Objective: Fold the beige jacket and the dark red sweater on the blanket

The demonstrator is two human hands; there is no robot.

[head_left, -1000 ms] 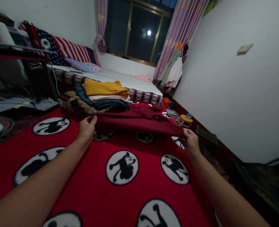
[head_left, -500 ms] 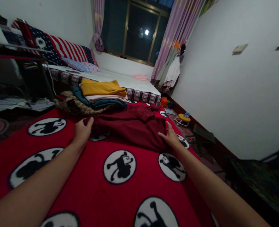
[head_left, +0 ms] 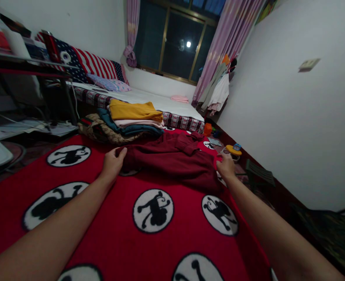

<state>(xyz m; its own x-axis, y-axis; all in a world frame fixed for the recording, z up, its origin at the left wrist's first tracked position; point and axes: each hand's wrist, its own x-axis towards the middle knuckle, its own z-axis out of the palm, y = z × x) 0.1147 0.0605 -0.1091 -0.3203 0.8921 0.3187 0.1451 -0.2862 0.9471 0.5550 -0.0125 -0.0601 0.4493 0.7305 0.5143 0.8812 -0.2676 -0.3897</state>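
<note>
A maroon garment (head_left: 172,162) lies spread and somewhat rumpled across the red blanket (head_left: 116,226), which has white circles with black monkey figures. At the garment's left end, my left hand (head_left: 112,164) pinches its edge between thumb and fingers. My right hand (head_left: 226,166) is just beside the right end, its fingers curled together. Whether any cloth is between those fingers is hidden. Behind the garment, to the left, a stack of folded clothes holds a mustard-yellow piece (head_left: 134,110) on top, with pink and teal layers under it and a tan knitted piece (head_left: 102,130) at the bottom.
A low bed (head_left: 149,95) with a white cover stands beyond, under the window. To the left is a desk (head_left: 29,66) with items on it. On the right floor are a yellow stool (head_left: 233,150) and a dark green folding stool (head_left: 260,173) by the wall.
My right hand has shifted right, away from the cloth's face to beside its end, and its spread fingers have curled in. My left hand keeps its pinch. The view has turned slightly left.
</note>
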